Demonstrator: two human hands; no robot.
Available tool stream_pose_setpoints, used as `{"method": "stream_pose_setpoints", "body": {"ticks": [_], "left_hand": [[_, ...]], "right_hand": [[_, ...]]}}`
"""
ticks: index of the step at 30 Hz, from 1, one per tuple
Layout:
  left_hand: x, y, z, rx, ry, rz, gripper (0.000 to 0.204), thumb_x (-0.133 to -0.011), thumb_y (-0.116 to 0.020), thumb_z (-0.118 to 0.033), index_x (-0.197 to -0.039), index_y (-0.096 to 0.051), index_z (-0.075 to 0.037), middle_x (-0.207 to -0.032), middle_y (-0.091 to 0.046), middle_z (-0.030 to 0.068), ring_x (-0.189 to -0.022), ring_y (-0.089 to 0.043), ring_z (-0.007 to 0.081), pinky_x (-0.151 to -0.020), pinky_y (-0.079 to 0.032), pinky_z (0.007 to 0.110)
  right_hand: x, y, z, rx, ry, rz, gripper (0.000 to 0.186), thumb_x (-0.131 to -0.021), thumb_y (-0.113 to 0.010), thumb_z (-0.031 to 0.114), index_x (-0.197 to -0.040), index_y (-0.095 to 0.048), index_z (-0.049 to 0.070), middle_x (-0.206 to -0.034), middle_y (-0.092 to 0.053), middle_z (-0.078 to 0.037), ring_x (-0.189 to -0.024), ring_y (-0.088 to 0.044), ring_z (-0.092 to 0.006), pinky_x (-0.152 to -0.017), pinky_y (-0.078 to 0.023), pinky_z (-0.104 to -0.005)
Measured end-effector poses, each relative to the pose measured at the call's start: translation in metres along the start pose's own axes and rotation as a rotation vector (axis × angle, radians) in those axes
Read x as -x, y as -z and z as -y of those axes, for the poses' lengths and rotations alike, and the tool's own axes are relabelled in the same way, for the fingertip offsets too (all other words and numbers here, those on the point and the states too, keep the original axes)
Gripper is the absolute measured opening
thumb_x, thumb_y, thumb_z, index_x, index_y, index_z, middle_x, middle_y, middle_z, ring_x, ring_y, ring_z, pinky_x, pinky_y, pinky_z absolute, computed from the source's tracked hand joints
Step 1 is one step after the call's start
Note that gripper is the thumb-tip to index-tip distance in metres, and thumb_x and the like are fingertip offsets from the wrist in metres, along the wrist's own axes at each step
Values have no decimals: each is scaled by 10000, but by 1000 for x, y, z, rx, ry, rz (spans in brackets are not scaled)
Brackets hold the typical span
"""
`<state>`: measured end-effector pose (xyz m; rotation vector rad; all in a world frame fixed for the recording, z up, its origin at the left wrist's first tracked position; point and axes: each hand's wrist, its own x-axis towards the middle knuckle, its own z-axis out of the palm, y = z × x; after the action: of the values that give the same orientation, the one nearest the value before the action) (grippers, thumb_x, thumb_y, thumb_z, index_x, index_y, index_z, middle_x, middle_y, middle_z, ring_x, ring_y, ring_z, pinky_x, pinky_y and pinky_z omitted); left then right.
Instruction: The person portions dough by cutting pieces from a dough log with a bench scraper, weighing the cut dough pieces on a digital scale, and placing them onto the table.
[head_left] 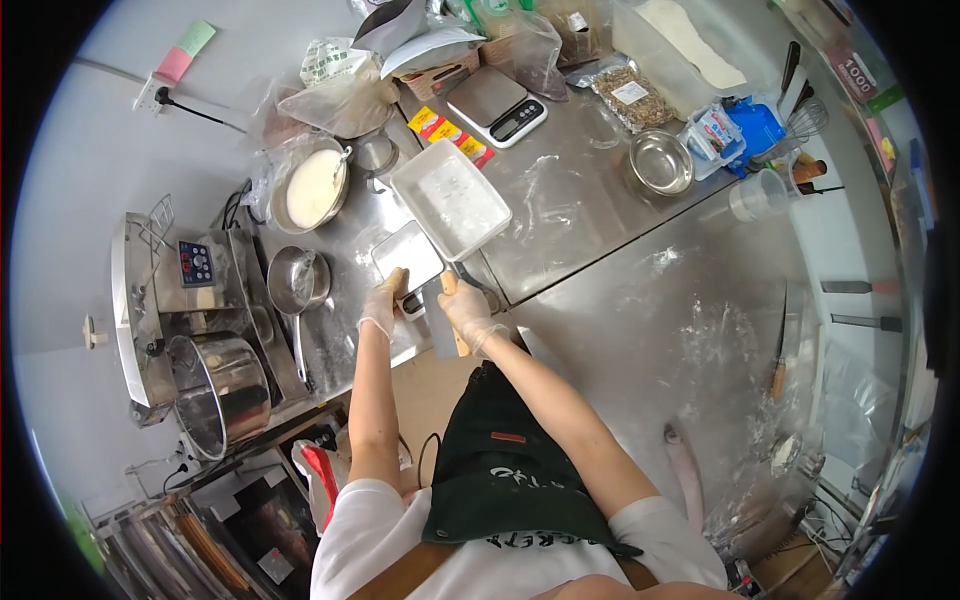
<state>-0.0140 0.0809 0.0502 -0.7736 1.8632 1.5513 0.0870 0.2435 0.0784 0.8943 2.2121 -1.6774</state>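
Note:
My right hand (466,312), in a clear glove, is closed round the wooden handle of a dough scraper (438,325). Its flat grey metal blade points left, over the table's near edge. My left hand (380,304), also gloved, is at the near left edge of a small kitchen scale (408,258). Its fingers are drawn together at the scale's edge, and what they hold, if anything, is hidden. Just beyond the scale stands a white rectangular tub (452,198) with pale residue inside. A dark-handled pan or tool, partly covered, lies beside my right hand.
To the left are a steel saucepan (298,280), a bowl of pale batter (315,190) and a stand mixer with a steel bowl (222,390). A second scale (497,105) and a steel bowl (661,163) stand farther back. A knife (779,370) lies on the floury right-hand worktop (620,330).

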Motion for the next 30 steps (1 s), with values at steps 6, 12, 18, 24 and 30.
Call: {"method": "stream_pose_setpoints", "body": {"ticks": [6,12,18,24,30], "left_hand": [[12,3,-14,-97,-11,-23,364,-810,-697,-395,-960,-661,-65,-770,-607,7,-611,-540,111,-559,-439,240],[6,-6,-16,-124,-143,-40,360,-826,-675,-362,-979,-637,-38,-790,-599,23,-613,-532,110,-551,-422,248],[5,-13,-22,-28,-151,-121,374,-762,-767,-249,-950,-519,-39,-772,-573,38,-647,-519,125,-560,-436,264],[20,-13,-30,170,-257,-100,299,-789,-719,-156,-962,-480,-101,-738,-532,13,-602,-503,106,-511,-413,259],[47,31,-11,25,-553,-2,689,-860,-547,-85,-1459,-207,-94,-1313,-440,136,-944,-557,176,-771,-492,293]], "right_hand": [[20,-12,6,-72,-10,12,357,-778,-603,283,-1014,-599,15,-885,-634,-235,-849,-616,-386,-770,-483,-422],[-1,29,-20,-484,9,-83,330,-807,-612,227,-1056,-590,12,-849,-639,-148,-787,-618,-240,-732,-484,-361],[-10,39,8,-440,-37,312,361,-830,-619,195,-1149,-574,31,-987,-602,-65,-906,-566,-148,-817,-447,-299],[-13,29,7,-544,-69,361,300,-830,-612,202,-1065,-590,16,-907,-596,-51,-824,-553,-150,-757,-454,-307],[6,19,-18,-521,138,501,374,-832,-650,261,-1096,-576,6,-931,-590,-29,-864,-536,-104,-810,-442,-270]]}}
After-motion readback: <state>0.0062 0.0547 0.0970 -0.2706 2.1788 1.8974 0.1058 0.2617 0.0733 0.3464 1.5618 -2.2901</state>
